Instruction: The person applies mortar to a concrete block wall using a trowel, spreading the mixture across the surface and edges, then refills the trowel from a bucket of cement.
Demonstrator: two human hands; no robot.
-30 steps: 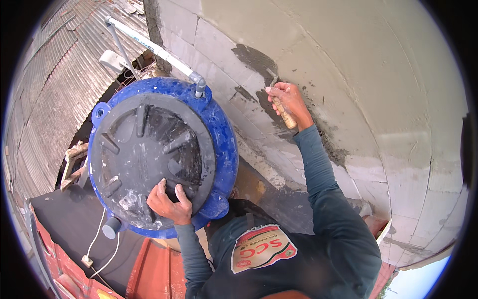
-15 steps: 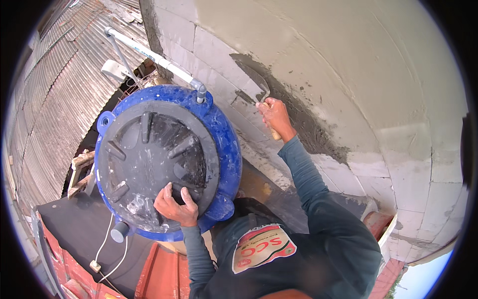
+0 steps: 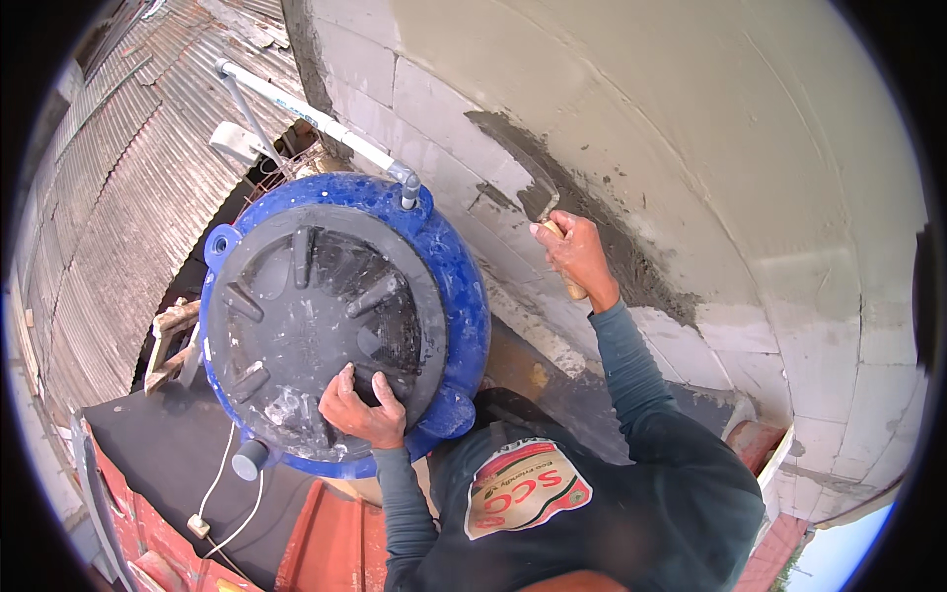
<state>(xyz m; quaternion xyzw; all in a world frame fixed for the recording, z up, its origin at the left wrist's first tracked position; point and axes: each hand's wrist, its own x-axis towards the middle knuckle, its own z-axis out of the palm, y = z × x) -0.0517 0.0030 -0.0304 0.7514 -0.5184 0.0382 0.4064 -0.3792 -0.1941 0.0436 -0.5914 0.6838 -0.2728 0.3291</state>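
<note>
My right hand (image 3: 577,255) is closed round the wooden handle of a trowel (image 3: 549,203), whose blade lies against the wall. Under it is a dark strip of wet mortar (image 3: 617,232), along the lower edge of the smooth grey plaster (image 3: 681,109). Below that strip, pale wall blocks (image 3: 449,118) show bare. My left hand (image 3: 367,407) rests on the black lid (image 3: 326,306) of a blue tank (image 3: 464,306), fingers apart and holding nothing. The trowel's blade is hard to make out against the mortar.
A white pipe (image 3: 316,118) rises from the tank's rim by a grey elbow. Rusty corrugated roofing (image 3: 109,207) spreads to the left, with a wooden frame (image 3: 170,340) beside the tank. A white cable with a plug (image 3: 198,526) lies on dark sheeting (image 3: 148,444). Red roof sheets (image 3: 335,543) lie below.
My right hand and the trowel have moved down and to the right along the wet mortar. My left hand stays on the lid. The whole view has shifted slightly.
</note>
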